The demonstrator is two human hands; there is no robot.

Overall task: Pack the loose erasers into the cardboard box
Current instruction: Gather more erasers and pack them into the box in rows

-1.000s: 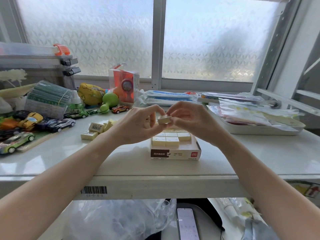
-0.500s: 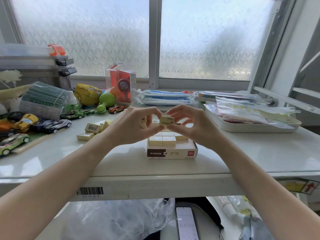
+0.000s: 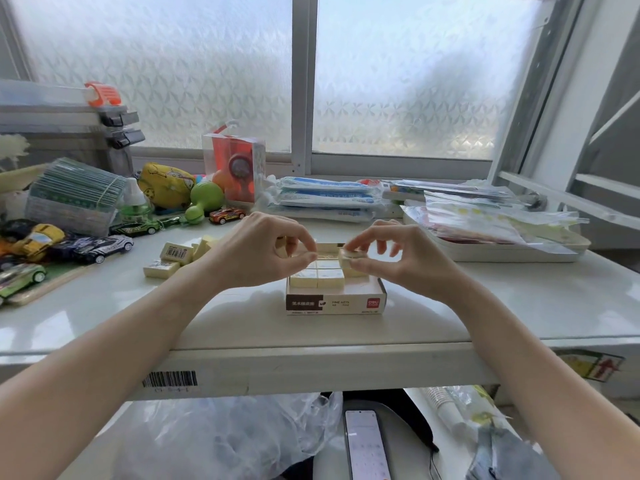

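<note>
An open cardboard box (image 3: 335,302) stands on the white table near its front edge, with several cream erasers (image 3: 317,279) packed in its left part. My right hand (image 3: 398,258) pinches one cream eraser (image 3: 350,255) between thumb and fingertips, just above the box's right side. My left hand (image 3: 258,252) hovers over the box's left rear corner with its fingers curled round another eraser (image 3: 286,247), which is mostly hidden. More loose erasers (image 3: 176,252) lie on the table to the left of the box.
Toy cars (image 3: 104,245) and a stack of green packets (image 3: 74,197) crowd the left side. A white tray of plastic bags (image 3: 502,249) sits at the right. Wrapped packs (image 3: 325,199) line the window sill side. A phone (image 3: 365,445) lies below the table edge.
My hands have drawn apart. The right hand has carried its eraser rightward and down, from between both hands to just above the box's right side.
</note>
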